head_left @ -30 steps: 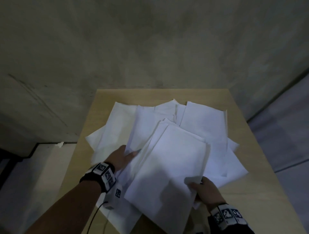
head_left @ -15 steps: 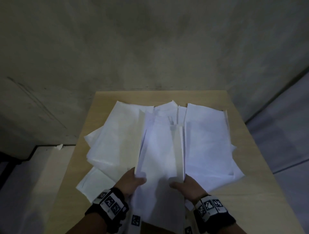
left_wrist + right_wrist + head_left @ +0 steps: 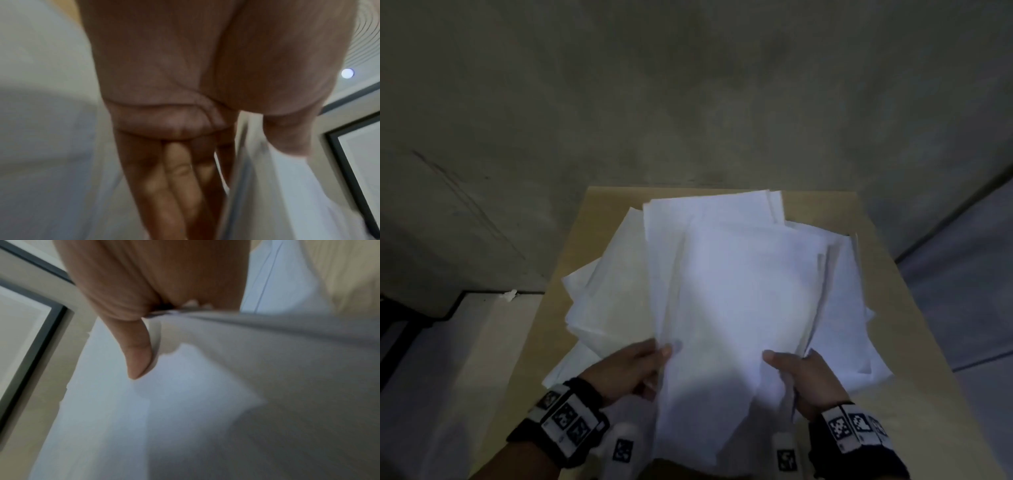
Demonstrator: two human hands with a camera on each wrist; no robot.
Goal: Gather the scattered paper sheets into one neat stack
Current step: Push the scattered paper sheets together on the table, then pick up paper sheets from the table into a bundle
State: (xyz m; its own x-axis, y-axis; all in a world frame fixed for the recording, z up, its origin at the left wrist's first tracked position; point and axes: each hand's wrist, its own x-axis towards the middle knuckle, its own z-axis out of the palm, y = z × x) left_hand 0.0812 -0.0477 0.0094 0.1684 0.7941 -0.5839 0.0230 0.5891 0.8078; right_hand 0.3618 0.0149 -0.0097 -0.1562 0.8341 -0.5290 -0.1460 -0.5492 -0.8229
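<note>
I hold a bundle of white paper sheets [image 3: 736, 294] tilted up above the wooden table [image 3: 914, 394]. My left hand [image 3: 633, 366] pinches its near left edge, thumb on top and fingers underneath. My right hand [image 3: 804, 377] pinches the near right edge the same way. In the left wrist view the fingers [image 3: 174, 186] lie straight under the sheets [image 3: 287, 194]. In the right wrist view the thumb [image 3: 137, 350] presses on the paper [image 3: 185, 402]. More loose sheets [image 3: 613, 291] lie spread on the table to the left, others [image 3: 849, 325] to the right.
The table's far edge meets a grey concrete wall [image 3: 688, 102]. The floor drops away on the left [image 3: 431, 359] and on the right [image 3: 969, 274]. A bare strip of tabletop [image 3: 893, 274] shows at the right side.
Both hands have come together at the bundle's near edge and raised it. The held sheets now stand wider and reach farther toward the wall, covering more of the pile.
</note>
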